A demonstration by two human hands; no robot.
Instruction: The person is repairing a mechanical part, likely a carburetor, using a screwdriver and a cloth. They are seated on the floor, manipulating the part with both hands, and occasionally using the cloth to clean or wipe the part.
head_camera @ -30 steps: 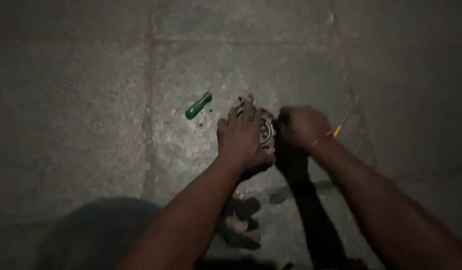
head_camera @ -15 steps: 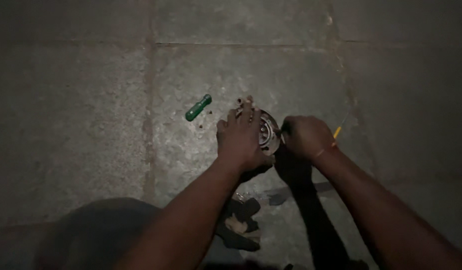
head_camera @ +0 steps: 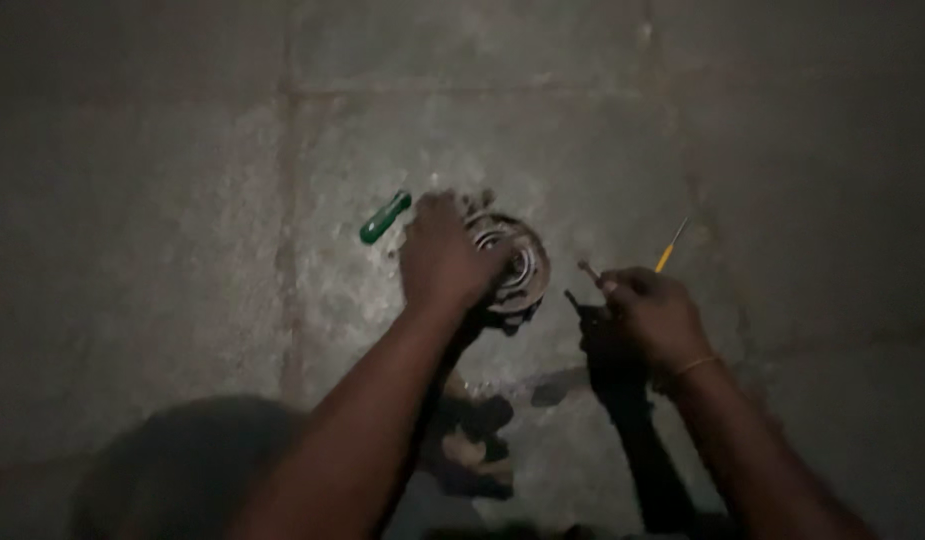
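Green-handled tool (head_camera: 385, 217) lies on the concrete floor (head_camera: 182, 200), just left of the left hand (head_camera: 442, 262), which is clamped down over a round metal part (head_camera: 512, 270) sitting on the floor. Right hand (head_camera: 654, 312) is apart from it, fingers pinching a small pin-like piece (head_camera: 588, 270); a thin yellow-handled tool (head_camera: 670, 245) lies just behind it.

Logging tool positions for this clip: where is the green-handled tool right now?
In the head view, the green-handled tool lies on the stone floor, just left of the left hand resting on the round metal part.
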